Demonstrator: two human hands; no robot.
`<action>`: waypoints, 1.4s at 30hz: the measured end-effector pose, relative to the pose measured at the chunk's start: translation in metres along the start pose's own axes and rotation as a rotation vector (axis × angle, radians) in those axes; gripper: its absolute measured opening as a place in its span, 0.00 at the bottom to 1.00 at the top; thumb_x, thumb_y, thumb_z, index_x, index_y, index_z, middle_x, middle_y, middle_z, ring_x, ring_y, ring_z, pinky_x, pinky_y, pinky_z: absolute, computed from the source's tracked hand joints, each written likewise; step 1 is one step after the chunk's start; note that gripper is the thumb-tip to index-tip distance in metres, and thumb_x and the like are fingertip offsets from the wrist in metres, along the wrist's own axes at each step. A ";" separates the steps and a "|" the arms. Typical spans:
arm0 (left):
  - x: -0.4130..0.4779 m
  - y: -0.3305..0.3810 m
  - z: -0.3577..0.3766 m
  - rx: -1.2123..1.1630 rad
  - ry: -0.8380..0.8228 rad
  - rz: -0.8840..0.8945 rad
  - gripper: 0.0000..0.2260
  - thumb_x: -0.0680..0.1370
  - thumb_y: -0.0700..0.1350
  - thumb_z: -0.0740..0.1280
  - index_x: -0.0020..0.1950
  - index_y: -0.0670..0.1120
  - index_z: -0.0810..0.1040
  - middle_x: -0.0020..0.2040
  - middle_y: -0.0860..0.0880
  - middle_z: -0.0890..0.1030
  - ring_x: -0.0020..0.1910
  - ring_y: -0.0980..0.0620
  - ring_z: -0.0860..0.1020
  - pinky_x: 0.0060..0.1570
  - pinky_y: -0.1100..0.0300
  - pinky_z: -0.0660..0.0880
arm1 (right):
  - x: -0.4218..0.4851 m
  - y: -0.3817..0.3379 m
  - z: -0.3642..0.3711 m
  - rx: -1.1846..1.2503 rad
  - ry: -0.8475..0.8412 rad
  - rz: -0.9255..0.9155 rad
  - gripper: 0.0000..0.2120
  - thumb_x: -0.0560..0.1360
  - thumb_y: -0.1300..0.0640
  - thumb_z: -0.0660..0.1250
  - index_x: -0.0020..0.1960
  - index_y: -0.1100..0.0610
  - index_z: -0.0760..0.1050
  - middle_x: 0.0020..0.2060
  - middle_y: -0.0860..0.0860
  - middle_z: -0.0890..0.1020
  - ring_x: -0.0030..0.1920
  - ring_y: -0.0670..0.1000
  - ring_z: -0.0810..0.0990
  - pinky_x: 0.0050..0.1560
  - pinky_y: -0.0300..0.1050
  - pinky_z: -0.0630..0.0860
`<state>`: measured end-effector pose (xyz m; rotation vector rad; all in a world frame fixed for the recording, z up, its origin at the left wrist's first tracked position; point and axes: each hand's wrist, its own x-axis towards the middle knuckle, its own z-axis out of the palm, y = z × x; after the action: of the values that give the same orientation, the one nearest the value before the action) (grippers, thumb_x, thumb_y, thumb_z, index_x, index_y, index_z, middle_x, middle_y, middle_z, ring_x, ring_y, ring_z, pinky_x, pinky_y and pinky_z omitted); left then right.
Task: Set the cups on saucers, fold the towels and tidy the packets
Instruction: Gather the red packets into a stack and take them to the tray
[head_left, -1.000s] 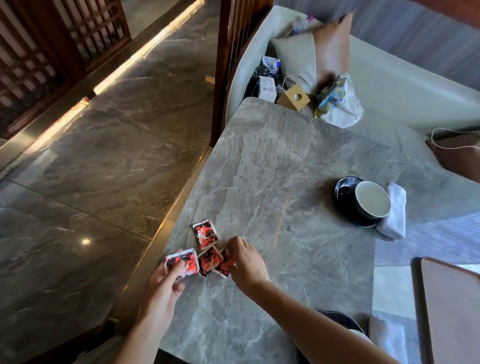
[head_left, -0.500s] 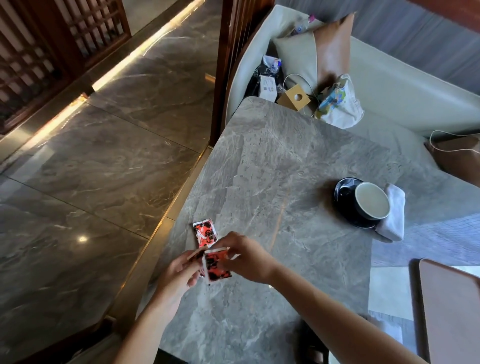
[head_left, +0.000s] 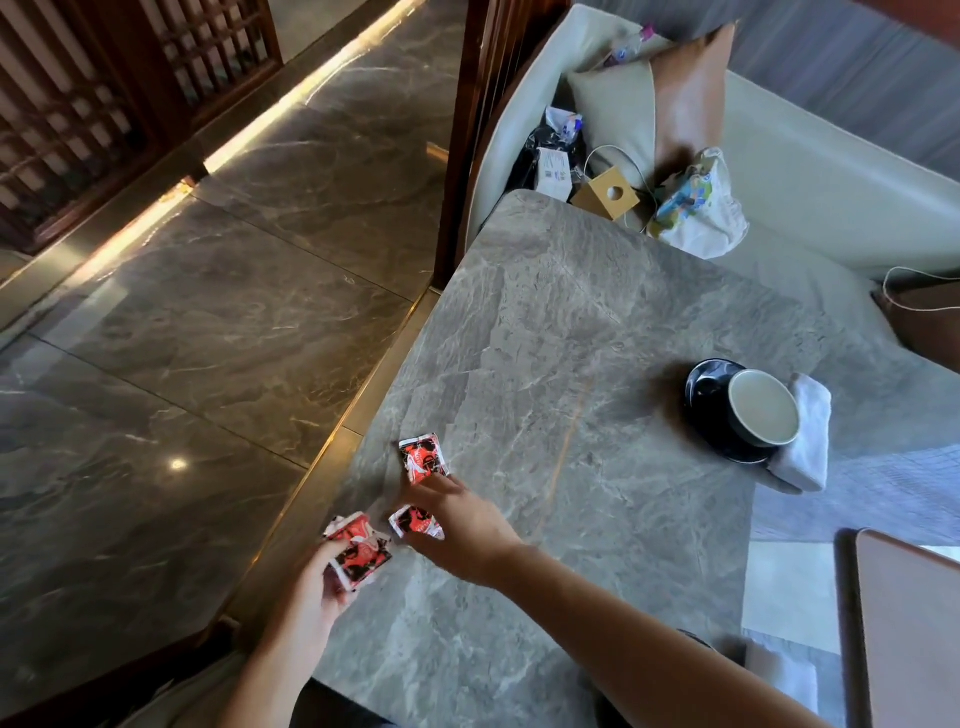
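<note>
Red, white and black packets lie near the left edge of the grey marble table (head_left: 571, 332). My left hand (head_left: 317, 587) holds two stacked packets (head_left: 358, 551) between thumb and fingers, just above the table's edge. My right hand (head_left: 457, 525) reaches over a packet (head_left: 415, 522) on the table, with its fingertips touching the farther packet (head_left: 423, 460). A cream-lined cup (head_left: 763, 408) sits on a black saucer (head_left: 706, 389) at the right edge. A folded white towel (head_left: 808, 441) lies against the saucer.
A second white towel (head_left: 784, 680) shows at the table's near right, behind my right arm. A brown board (head_left: 909, 623) lies at lower right. A sofa (head_left: 831, 171) beyond the table holds cushions, a small wooden box (head_left: 608, 195), a bag and cables. Polished floor on the left.
My hands, together over the packets half a second ago, have parted: the left now keeps two packets, and the right has moved forward onto the packets on the table.
</note>
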<state>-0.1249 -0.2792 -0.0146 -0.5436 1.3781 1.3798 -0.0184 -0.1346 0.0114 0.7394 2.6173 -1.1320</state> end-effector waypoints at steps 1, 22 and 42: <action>-0.001 0.002 -0.002 -0.036 -0.026 0.005 0.09 0.77 0.39 0.59 0.55 0.42 0.75 0.43 0.44 0.82 0.42 0.48 0.76 0.21 0.72 0.68 | -0.005 0.006 0.004 -0.102 0.002 -0.019 0.19 0.75 0.47 0.66 0.65 0.45 0.72 0.61 0.49 0.74 0.64 0.51 0.69 0.61 0.51 0.72; 0.009 0.001 0.027 0.056 -0.169 0.042 0.13 0.76 0.30 0.56 0.50 0.43 0.76 0.34 0.49 0.85 0.32 0.53 0.83 0.31 0.61 0.80 | -0.020 0.038 0.011 -0.069 0.173 0.243 0.27 0.70 0.58 0.71 0.67 0.49 0.67 0.58 0.52 0.70 0.60 0.54 0.68 0.60 0.47 0.71; 0.010 0.013 0.019 0.019 -0.492 -0.233 0.17 0.70 0.46 0.66 0.57 0.43 0.79 0.55 0.39 0.82 0.54 0.41 0.81 0.48 0.44 0.79 | 0.016 -0.010 -0.036 0.493 -0.196 0.095 0.12 0.72 0.74 0.65 0.54 0.66 0.75 0.38 0.53 0.81 0.37 0.43 0.78 0.44 0.37 0.77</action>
<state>-0.1327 -0.2556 -0.0132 -0.3103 0.8992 1.2061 -0.0372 -0.1086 0.0367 0.7782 2.1355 -1.7469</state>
